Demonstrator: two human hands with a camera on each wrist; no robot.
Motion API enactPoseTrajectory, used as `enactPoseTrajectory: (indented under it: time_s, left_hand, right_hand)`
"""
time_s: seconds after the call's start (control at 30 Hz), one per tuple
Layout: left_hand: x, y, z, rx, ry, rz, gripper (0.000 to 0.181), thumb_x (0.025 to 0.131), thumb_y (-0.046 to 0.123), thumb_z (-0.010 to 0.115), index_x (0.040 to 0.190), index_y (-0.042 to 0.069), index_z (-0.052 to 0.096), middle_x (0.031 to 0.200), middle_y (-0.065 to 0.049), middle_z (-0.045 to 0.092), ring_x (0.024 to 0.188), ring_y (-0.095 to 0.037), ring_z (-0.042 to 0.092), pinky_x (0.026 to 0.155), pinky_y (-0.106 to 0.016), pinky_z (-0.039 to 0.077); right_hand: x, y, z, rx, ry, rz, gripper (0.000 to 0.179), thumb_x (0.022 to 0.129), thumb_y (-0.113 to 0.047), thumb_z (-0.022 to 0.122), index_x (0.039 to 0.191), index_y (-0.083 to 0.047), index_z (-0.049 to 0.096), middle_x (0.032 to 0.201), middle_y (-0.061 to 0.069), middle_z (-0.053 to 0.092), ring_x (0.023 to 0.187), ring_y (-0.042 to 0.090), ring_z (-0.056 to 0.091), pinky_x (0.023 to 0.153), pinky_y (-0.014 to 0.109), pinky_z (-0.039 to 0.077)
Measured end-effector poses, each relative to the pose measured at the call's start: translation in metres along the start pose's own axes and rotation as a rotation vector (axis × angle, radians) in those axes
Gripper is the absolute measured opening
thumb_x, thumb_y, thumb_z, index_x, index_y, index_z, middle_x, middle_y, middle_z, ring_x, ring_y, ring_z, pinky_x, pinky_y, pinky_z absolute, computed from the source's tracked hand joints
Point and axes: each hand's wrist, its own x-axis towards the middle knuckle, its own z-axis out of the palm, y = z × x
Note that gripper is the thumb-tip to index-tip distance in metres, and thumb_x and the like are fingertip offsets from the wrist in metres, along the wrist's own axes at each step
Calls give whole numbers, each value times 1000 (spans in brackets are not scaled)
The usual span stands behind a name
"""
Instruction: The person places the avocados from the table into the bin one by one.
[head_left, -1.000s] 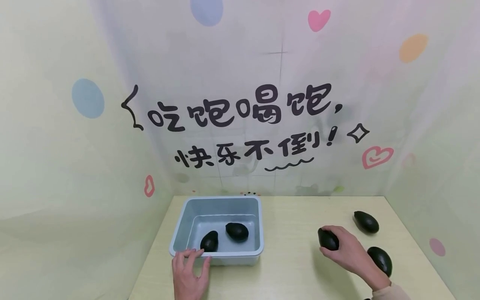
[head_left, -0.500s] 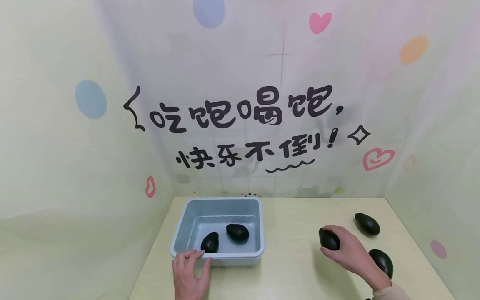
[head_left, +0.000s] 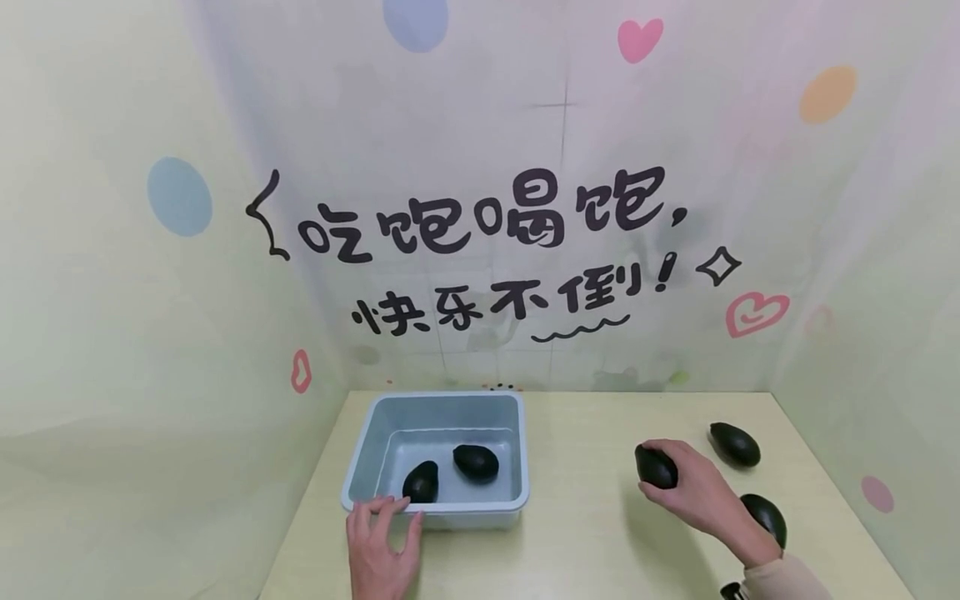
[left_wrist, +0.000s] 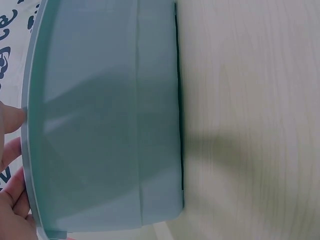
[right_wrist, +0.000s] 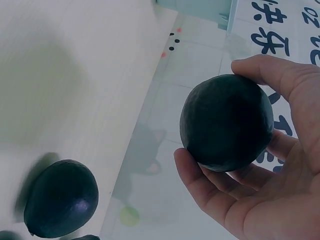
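In the head view a light blue plastic basin (head_left: 450,521) stands on the left of the table. Two dark avocados lie inside it, one avocado (head_left: 421,482) near the front wall and another avocado (head_left: 476,463) behind it. My left hand (head_left: 381,550) holds the basin's front rim, fingers over the edge and thumb on the outside; in the left wrist view the fingertips partly disappear behind the rim. Off to the right, my right hand (head_left: 693,492) grips an avocado (right_wrist: 225,122) between thumb and fingers, raised above the table.
Two more avocados lie on the right of the table (head_left: 570,467): an avocado (head_left: 735,445) at the back and an avocado (head_left: 765,520) partly behind the right forearm. A printed cloth backdrop (head_left: 480,250) encloses the table at the back and sides.
My right hand has risen slightly with its avocado in the last half second. The left hand and the basin have stayed in place.
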Motion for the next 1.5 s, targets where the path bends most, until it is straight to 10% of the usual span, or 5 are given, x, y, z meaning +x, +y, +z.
enactPoseTrajectory:
  time_s: [1.5]
  left_hand:
    - [2, 8, -2, 30, -36, -80, 29, 76, 10, 92, 101, 8, 77, 106, -13, 63, 115, -40, 57, 115, -69, 37]
  right_hand:
    - [59, -63, -1, 97, -21, -108, 52, 86, -23, 86, 133, -9, 69, 132, 13, 70, 114, 31, 69, 87, 45, 59]
